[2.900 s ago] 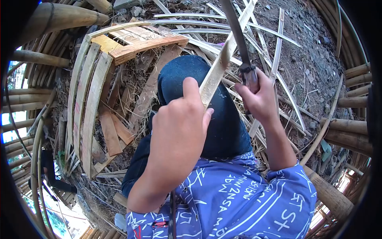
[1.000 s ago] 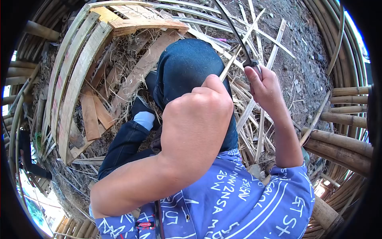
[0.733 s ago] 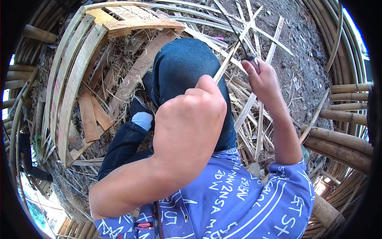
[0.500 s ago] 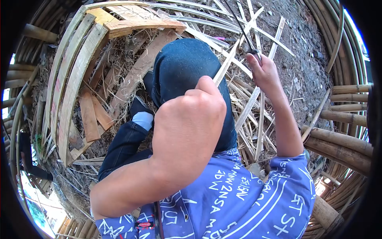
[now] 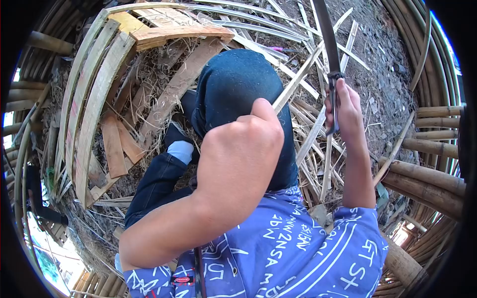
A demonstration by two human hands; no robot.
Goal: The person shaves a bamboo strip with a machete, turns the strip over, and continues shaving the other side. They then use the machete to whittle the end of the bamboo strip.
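Note:
My left hand (image 5: pixel 241 149) is closed in a fist above my bent knee, its thumb lying along a pale bamboo strip (image 5: pixel 297 82). From the fist the strip slants up and to the right, past the knee. My right hand (image 5: pixel 346 110) is wrapped round the handle of a long knife (image 5: pixel 327 37), whose dark blade points away from me and runs out of the top of the view. The blade overlaps the far part of the strip in this view. Below the right hand, cut bamboo strips (image 5: pixel 310 141) lie crossed on the ground.
To the left stands a curved wooden slat frame (image 5: pixel 102 107), with loose boards (image 5: pixel 113 146) and curly shavings (image 5: pixel 171 94) around it. Bamboo poles (image 5: pixel 425 186) form a fence at the right. Long strips (image 5: pixel 263 29) lie across the soil at the top.
My right hand has moved toward me and slightly right, and the knife has turned more upright, its flat side showing. My left hand keeps its hold on the strip, almost still.

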